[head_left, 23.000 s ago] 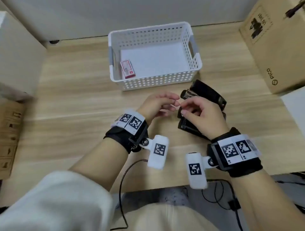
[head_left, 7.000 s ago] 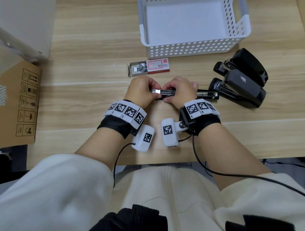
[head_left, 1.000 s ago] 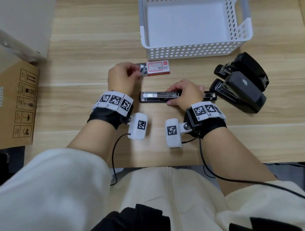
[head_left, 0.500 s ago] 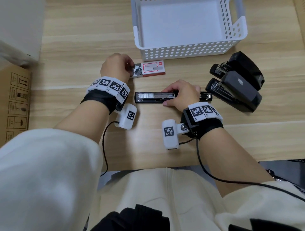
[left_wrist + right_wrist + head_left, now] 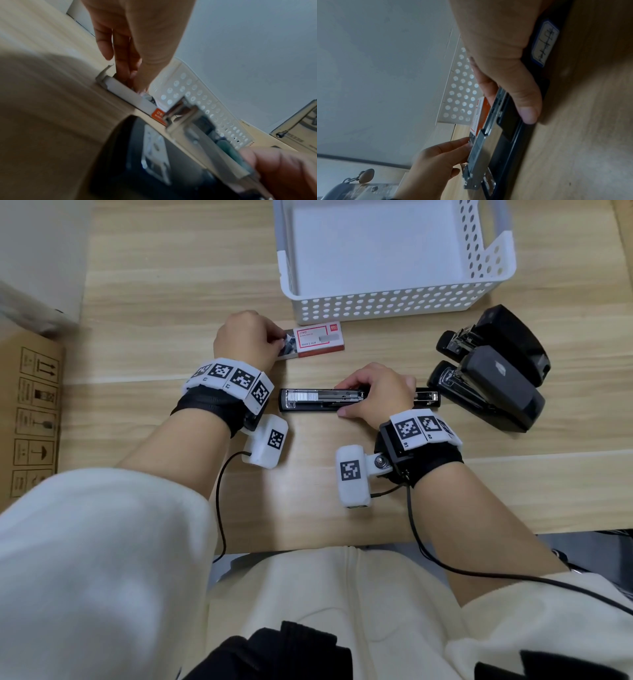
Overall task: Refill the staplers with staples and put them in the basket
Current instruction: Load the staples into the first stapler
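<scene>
On wooden desk | opened black metal stapler [image 5: 356, 400] pinned flat by right hand [image 5: 375, 393] | left hand [image 5: 246, 337] fingertips pinching inside red-and-white cardboard staple box [image 5: 315, 340] | whole strip should be lifted level.

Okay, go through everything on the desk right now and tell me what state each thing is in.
Opened stapler: flat on the desk, staples in its channel.
Staple box: tray slid out.
Basket: nothing visible inside.
Two black staplers: shut, outside basket.
Left hand: fingers in the tray.
Right hand: grips opened stapler.
</scene>
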Demonstrator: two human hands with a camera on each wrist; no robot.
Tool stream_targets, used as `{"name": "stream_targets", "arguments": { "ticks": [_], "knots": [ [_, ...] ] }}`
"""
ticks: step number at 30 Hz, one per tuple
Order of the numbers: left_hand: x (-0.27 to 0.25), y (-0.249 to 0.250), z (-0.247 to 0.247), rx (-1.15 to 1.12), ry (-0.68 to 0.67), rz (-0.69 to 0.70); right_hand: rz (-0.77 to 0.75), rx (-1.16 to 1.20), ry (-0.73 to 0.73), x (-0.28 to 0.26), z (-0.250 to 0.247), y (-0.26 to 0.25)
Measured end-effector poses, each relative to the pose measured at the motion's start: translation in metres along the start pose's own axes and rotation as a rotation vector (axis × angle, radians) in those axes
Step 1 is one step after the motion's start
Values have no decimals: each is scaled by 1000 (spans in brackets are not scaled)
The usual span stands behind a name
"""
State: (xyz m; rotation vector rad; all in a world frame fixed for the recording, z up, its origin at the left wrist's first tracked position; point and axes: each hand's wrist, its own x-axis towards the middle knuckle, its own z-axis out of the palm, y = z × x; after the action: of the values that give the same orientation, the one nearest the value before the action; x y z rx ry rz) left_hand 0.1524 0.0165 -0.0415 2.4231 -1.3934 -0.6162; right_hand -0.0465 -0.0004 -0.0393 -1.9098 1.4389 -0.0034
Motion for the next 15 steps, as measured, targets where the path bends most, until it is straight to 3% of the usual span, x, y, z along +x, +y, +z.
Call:
{"name": "stream_targets", "arguments": {
  "ticks": [7,15],
  "knots": [
    [-9,-2,-5,-66,68,-2,-5,-3,4,0,1,0],
    [-23,-3,-12,-751,33,-223,-3,-19,6,0,1,-1]
  ]
}}
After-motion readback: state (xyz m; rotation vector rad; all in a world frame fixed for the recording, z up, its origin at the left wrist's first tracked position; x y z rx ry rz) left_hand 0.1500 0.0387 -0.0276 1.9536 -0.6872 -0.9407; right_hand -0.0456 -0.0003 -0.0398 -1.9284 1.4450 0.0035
